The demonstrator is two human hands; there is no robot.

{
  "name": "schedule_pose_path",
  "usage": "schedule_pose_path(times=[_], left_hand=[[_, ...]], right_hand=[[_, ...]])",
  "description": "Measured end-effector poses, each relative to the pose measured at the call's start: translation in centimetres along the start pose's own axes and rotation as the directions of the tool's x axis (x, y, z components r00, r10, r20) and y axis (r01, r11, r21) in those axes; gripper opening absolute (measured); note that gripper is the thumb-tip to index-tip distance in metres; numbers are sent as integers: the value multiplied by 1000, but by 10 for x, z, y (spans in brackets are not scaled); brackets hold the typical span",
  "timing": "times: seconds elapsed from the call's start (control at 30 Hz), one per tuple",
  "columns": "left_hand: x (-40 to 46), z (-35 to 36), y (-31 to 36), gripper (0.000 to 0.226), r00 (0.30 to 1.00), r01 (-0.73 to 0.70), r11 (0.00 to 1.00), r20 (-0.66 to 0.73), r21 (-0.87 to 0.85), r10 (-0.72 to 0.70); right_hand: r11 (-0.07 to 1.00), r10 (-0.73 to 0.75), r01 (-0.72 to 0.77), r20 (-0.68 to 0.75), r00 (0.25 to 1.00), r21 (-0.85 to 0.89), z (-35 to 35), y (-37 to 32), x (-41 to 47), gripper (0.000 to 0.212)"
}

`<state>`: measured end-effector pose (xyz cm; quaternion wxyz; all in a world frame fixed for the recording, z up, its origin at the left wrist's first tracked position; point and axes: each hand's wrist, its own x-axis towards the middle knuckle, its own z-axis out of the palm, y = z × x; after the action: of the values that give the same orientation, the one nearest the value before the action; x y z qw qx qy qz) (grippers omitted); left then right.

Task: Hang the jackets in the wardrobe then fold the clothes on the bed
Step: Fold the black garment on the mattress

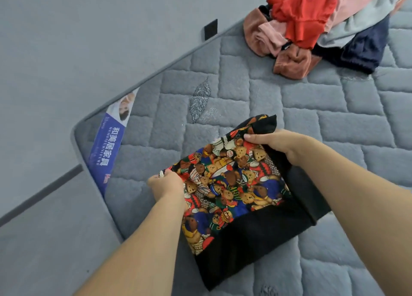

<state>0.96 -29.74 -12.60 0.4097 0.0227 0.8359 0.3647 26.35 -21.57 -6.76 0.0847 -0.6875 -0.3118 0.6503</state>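
Left hand [167, 185]: fingers curled, pinching left edge of bear-print garment [231, 184]. Right hand [276, 142]: gripping garment's far right corner. Garment lies part-folded on bed [312, 108].

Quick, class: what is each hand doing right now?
Left hand: grips the bear-print garment at its corner.
Right hand: grips the garment's far edge.

You look from a single head-worn camera, facing forward and steeply down onto the mattress [289, 99]. It sits close over your forearms, tilted so the mattress edge runs diagonally.
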Motion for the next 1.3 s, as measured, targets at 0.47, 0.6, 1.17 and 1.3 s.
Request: schedule_pose_path(times=[0.47,0.6,1.17,1.3], left_hand=[[-182,-384,173,53,711,-638,743,-527,-204,466],[-264,-520,189,52,630,-706,657,-658,-265,412],[-588,-929,12,47,-53,-726,686,-998,52,19],[-654,-986,-56,49,-201,-657,750,-976,75,-79]], right_hand=[[811,-544,432,240,804,394,188,-116,-319,72],[754,-619,439,304,724,488,264,-141,-439,68],[580,-811,509,511,285,636,527,-18,-853,61],[590,-784,520,591,190,617,568,38,-927,57]])
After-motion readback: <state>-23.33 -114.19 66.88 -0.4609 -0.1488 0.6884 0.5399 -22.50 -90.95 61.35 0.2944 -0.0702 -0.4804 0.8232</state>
